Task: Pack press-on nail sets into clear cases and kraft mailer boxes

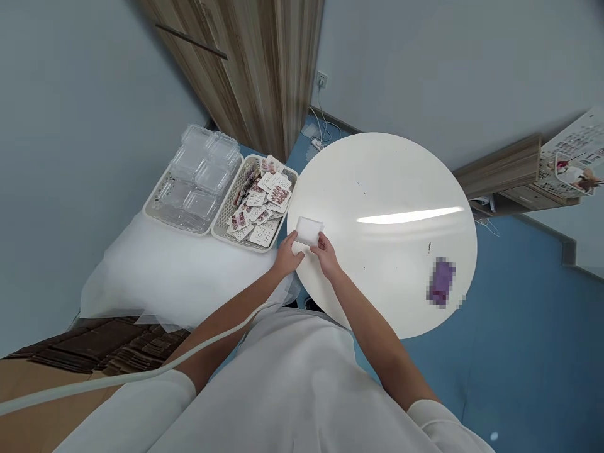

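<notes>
Between both hands, at the left edge of a round white table point(406, 170), is a small translucent plastic box point(309, 231). My left hand point(286, 255) grips its near left corner with the fingers, the thumb a little lower. On the near right corner, my right hand point(326, 255) pinches the box between thumb and fingers. What lies inside the box, if anything, is too faint to tell. Left of the table, a cream basket point(219, 228) holds many printed cards point(264, 207) with small reddish pictures. Beside it, another basket point(153, 212) carries stacked clear plastic boxes point(205, 167).
A blurred purple object point(441, 281) lies on the table's right side. White plastic sheeting point(165, 270) covers the surface by the baskets, above folded brown cardboard point(94, 349). A wooden cabinet point(250, 63) stands behind; a wooden unit point(509, 167) is at right. A pale cable point(189, 352) crosses my left arm.
</notes>
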`<state>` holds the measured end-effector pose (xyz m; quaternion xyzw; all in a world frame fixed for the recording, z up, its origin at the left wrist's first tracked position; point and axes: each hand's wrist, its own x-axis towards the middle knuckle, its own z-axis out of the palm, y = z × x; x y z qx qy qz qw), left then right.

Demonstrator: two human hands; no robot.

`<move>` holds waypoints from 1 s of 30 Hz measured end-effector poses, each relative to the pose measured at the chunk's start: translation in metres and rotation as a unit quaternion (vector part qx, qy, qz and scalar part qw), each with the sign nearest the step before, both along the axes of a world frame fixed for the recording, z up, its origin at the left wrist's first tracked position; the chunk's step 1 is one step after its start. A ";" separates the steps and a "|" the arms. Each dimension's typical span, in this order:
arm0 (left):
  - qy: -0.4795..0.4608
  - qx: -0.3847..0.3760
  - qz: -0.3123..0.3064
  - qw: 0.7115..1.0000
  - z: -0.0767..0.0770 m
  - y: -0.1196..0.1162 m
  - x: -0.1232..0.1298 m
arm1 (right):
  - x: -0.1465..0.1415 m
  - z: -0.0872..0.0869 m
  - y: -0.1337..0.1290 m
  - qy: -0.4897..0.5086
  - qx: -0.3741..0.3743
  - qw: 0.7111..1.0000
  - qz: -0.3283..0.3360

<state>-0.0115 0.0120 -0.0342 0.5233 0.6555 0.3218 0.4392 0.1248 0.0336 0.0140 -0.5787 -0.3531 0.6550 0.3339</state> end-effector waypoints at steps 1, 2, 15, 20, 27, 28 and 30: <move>0.005 0.006 -0.004 1.000 0.000 -0.001 0.000 | 0.001 -0.001 0.000 -0.001 0.001 1.000 -0.003; 0.009 0.011 -0.007 1.000 0.001 -0.001 0.000 | 0.001 -0.002 -0.001 -0.002 0.001 1.000 -0.007; 0.063 0.029 -0.004 0.998 0.008 -0.027 0.009 | 0.022 -0.015 -0.031 -0.045 -0.011 0.999 -0.025; 0.048 0.002 0.022 0.999 0.010 -0.053 0.020 | 0.051 -0.009 -0.056 -0.063 -0.047 0.997 0.010; 0.003 -0.054 0.027 0.998 0.025 -0.098 0.049 | 0.101 0.009 -0.093 -0.005 -0.080 0.996 0.033; -0.009 -0.059 0.020 0.998 0.027 -0.104 0.055 | 0.108 0.011 -0.099 0.005 -0.084 0.996 0.036; -0.023 -0.058 0.007 0.998 0.031 -0.115 0.068 | 0.121 0.012 -0.111 0.022 -0.092 0.994 0.047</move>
